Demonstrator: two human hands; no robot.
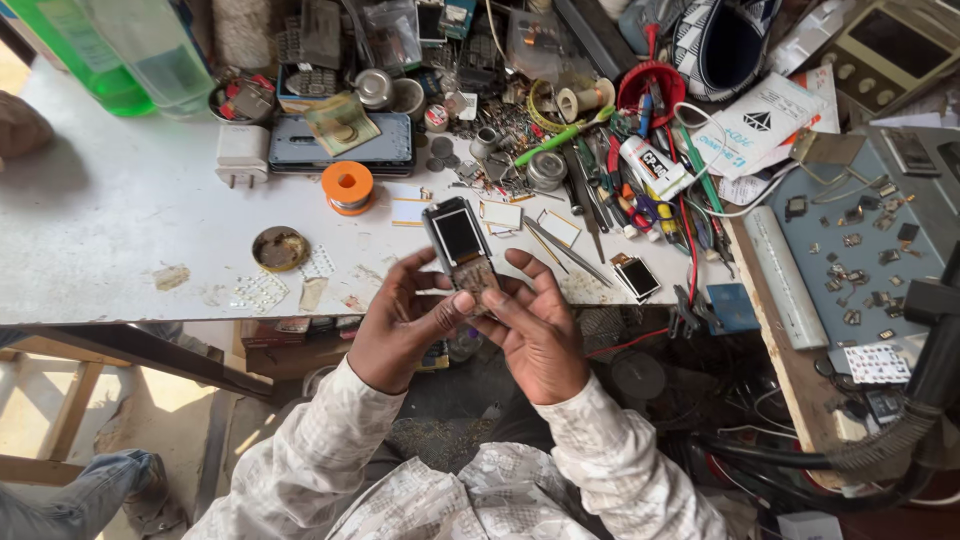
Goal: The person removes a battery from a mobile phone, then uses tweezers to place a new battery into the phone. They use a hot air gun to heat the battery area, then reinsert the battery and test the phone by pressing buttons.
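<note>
Orange solder spool; white plug adapter; green bottle

I'm getting a bright daylight feed, strongest from the upper left, where the white tabletop nearly washes out. A soft shadow falls beside the brown lump at the left edge. Below the table, a sunlit patch of floor glares against dark shade under the bench. My left hand and right hand sit in even light, sharp enough to show knuckles. The small phone screen reads dark, no glare. The green bottle bends outward near the corner, wide-lens stretch. The hose at right goes soft and dark.
</note>
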